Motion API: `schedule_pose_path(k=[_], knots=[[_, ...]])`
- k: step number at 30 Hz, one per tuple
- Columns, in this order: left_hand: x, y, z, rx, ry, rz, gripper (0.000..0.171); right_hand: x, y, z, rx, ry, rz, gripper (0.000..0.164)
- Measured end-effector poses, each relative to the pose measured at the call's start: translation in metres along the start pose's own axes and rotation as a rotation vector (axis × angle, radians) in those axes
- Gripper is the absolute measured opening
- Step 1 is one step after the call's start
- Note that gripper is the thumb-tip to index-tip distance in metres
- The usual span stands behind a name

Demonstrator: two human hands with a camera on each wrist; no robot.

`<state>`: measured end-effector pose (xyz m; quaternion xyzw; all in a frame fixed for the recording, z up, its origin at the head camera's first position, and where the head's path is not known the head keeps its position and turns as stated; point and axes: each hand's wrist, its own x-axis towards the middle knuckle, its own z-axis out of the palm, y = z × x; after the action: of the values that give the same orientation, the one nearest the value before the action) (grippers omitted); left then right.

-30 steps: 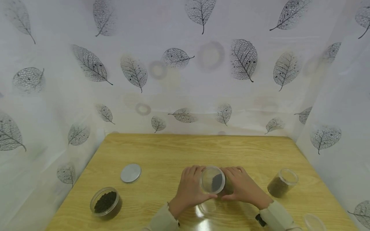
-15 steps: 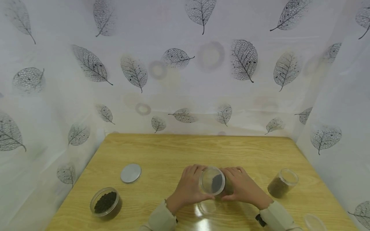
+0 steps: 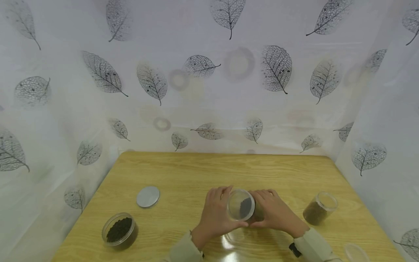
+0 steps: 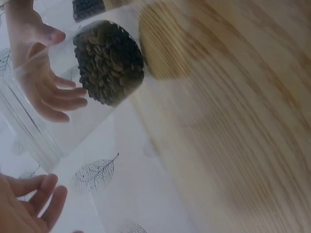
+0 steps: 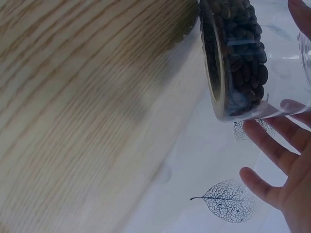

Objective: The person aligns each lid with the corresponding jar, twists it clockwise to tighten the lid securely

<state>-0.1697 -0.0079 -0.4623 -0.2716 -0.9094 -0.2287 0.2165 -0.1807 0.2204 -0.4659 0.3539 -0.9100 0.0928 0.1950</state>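
Observation:
A clear plastic jar [image 3: 241,207] holds dark brown beans [image 4: 109,63] at its closed end and is tilted. Its ridged top end [image 4: 31,126] faces up toward the head camera. My right hand [image 3: 276,214] grips the jar's side, thumb on the near side and fingers on the far side. Around the ridged end, my left hand [image 3: 216,214] is spread, thumb in front and fingers behind. In the left wrist view its fingertips [image 4: 48,180] sit right at the edge of that end. The right wrist view shows the beans pressed against the jar wall.
On the left of the wooden table [image 3: 183,171] stand a clear tub [image 3: 131,233] of dark pellets and a round silver lid [image 3: 148,196]. At the right is another clear jar [image 3: 316,211] with brown contents. A clear round lid [image 3: 356,253] lies at the front right.
The left hand shifts slightly left and back again, and its thumb and index finger slide a little around the jar's top end. My right hand and the jar stay nearly still.

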Motion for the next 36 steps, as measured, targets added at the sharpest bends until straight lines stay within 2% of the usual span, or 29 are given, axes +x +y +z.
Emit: schedule_pose_path(k=[6, 16, 26, 36], knots=[[-0.002, 0.008, 0.0, 0.018, 0.01, -0.054, 0.1, -0.001, 0.0, 0.002, 0.008, -0.001, 0.014, 0.095], [-0.002, 0.008, 0.0, 0.029, 0.014, -0.039, 0.094, 0.0, -0.001, 0.002, 0.018, -0.001, 0.021, 0.094], [0.001, -0.003, 0.0, 0.028, -0.033, 0.053, 0.094, 0.0, 0.0, 0.001, 0.013, -0.022, 0.018, 0.094], [0.005, -0.013, -0.002, -0.063, -0.096, 0.128, 0.096, 0.0, 0.0, 0.0, 0.019, -0.034, 0.019, 0.095]])
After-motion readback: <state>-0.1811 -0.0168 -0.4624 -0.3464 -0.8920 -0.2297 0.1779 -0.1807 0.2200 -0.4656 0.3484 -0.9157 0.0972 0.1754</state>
